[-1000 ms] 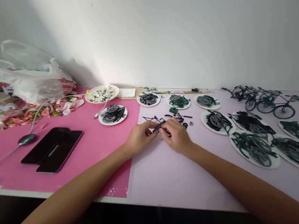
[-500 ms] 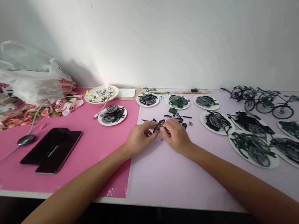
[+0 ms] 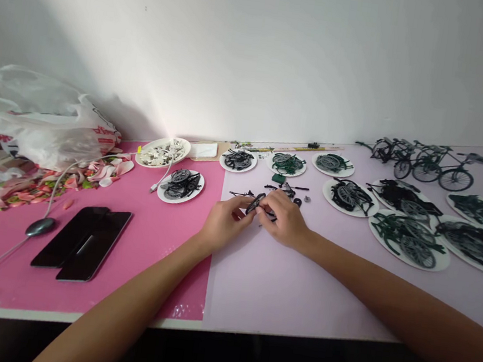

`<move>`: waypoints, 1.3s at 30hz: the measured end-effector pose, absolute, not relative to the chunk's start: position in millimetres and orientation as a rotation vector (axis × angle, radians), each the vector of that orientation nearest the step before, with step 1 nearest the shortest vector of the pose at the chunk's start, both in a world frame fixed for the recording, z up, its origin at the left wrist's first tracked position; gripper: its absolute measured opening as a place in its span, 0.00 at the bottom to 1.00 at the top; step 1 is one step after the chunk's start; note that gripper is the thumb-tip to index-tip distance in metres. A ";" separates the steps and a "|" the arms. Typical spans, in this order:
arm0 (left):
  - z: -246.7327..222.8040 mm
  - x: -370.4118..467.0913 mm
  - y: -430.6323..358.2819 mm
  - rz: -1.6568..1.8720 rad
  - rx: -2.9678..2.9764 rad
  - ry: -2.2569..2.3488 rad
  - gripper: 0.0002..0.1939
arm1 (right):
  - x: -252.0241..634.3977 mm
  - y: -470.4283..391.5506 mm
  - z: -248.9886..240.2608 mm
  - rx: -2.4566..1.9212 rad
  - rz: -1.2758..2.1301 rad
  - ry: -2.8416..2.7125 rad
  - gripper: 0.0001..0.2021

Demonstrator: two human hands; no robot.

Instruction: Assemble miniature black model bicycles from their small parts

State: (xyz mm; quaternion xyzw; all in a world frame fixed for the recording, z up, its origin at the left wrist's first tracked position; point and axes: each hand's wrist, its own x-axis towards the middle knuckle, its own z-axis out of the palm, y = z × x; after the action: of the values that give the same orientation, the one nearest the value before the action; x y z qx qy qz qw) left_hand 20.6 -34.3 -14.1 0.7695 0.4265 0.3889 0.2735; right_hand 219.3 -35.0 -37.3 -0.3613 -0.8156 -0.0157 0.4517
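Note:
Between my two hands is a small dark toy bicycle wheel (image 3: pixel 256 203), tilted and partly covered by fingers. My left hand (image 3: pixel 226 220) is closed on its left side with thumb and fingers. My right hand (image 3: pixel 285 217) pinches at the wheel's right side; whether a smaller part sits in that pinch is hidden. Just beyond the hands lie loose black parts, among them a thin frame piece (image 3: pixel 241 193), a small green block (image 3: pixel 278 178), a dark rod (image 3: pixel 298 188) and a little grey round part (image 3: pixel 307 199).
Plates of bicycle parts (image 3: pixel 179 198) stand left, behind and right (image 3: pixel 444 264). Assembled toy bicycles (image 3: pixel 456 178) stand at the back right. Two phones (image 3: pixel 93 253), a cable with a dark mouse-like piece (image 3: pixel 41 227), pink petals (image 3: pixel 104 173) and a plastic bag (image 3: pixel 61 133) occupy the left.
Both hands stay almost in place around the wheel, which looks turned a little more toward the camera. The whole view has shifted very slightly.

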 end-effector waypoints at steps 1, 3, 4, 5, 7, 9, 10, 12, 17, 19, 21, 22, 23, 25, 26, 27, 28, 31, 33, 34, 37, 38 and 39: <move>-13.9 20.7 -34.4 1.048 2.072 1.148 0.13 | 219.4 -34.8 -37.2 -0.892 -0.045 -2.019 0.05; -13.7 20.7 -34.6 1.051 2.076 1.148 0.13 | 219.6 -34.4 -36.9 -0.890 -0.057 -2.026 0.05; -13.7 20.6 -34.7 1.049 2.077 1.148 0.13 | 219.7 -34.2 -36.7 -0.892 -0.062 -2.029 0.06; -13.8 20.5 -34.8 1.046 2.076 1.147 0.13 | 219.7 -34.1 -36.5 -0.894 -0.063 -2.030 0.07; -14.0 20.4 -34.7 1.043 2.073 1.141 0.13 | 219.7 -34.0 -36.2 -0.898 -0.059 -2.036 0.09; -14.4 20.4 -34.5 1.043 2.067 1.138 0.13 | 219.9 -33.7 -36.3 -0.907 -0.040 -2.044 0.11; -14.7 20.5 -34.3 1.044 2.064 1.139 0.13 | 220.1 -33.5 -36.3 -0.912 -0.030 -2.043 0.12; -15.4 20.5 -33.9 1.041 2.050 1.141 0.13 | 220.5 -33.2 -36.2 -0.921 -0.013 -2.024 0.14; -16.1 20.0 -33.4 1.028 2.028 1.136 0.14 | 220.2 -34.8 -34.5 -0.882 0.023 -1.991 0.09; -15.2 19.7 -33.5 1.032 2.044 1.135 0.13 | 219.6 -35.6 -34.5 -0.866 0.009 -1.993 0.06; -13.8 19.5 -34.0 1.035 2.058 1.133 0.12 | 219.1 -35.9 -35.1 -0.869 -0.009 -1.996 0.05; -13.1 19.5 -34.3 1.037 2.061 1.130 0.12 | 219.0 -36.0 -35.5 -0.873 -0.013 -1.998 0.05; -12.5 19.6 -34.6 1.038 2.062 1.124 0.12 | 218.9 -35.9 -35.7 -0.877 -0.013 -2.000 0.05; -11.8 19.9 -35.1 1.039 2.059 1.108 0.11 | 219.0 -35.7 -35.9 -0.880 -0.015 -2.001 0.05; -11.6 20.2 -35.2 1.039 2.056 1.106 0.11 | 219.0 -35.6 -35.8 -0.878 -0.017 -2.003 0.05; -11.5 20.5 -35.3 1.039 2.053 1.108 0.11 | 219.1 -35.4 -35.5 -0.876 -0.018 -2.006 0.06; -11.4 20.7 -35.3 1.039 2.049 1.112 0.11 | 219.2 -35.3 -35.2 -0.875 -0.018 -2.009 0.07; -11.1 21.3 -35.4 1.034 2.044 1.126 0.11 | 219.7 -35.0 -34.4 -0.885 -0.008 -2.019 0.10; -10.9 21.3 -35.5 1.026 2.045 1.127 0.11 | 220.1 -35.1 -34.2 -0.897 0.008 -2.029 0.11; -10.8 21.2 -35.5 1.023 2.045 1.126 0.11 | 220.3 -35.3 -34.3 -0.903 0.022 -2.033 0.11; -11.1 20.6 -35.3 1.021 2.045 1.124 0.12 | 220.5 -36.0 -35.2 -0.914 0.066 -2.022 0.08; -11.2 20.3 -35.2 1.019 2.048 1.122 0.12 | 220.4 -36.2 -35.7 -0.914 0.068 -2.015 0.07; -11.3 20.1 -35.0 1.018 2.051 1.121 0.12 | 220.2 -36.3 -36.1 -0.914 0.062 -2.009 0.06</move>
State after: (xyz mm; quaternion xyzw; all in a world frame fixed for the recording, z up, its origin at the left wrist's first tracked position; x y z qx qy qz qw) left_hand 20.1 -35.0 -11.3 0.7693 0.4207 0.3821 0.2917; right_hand 220.2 -36.3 -36.1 -0.3695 -0.8124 0.0249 0.4503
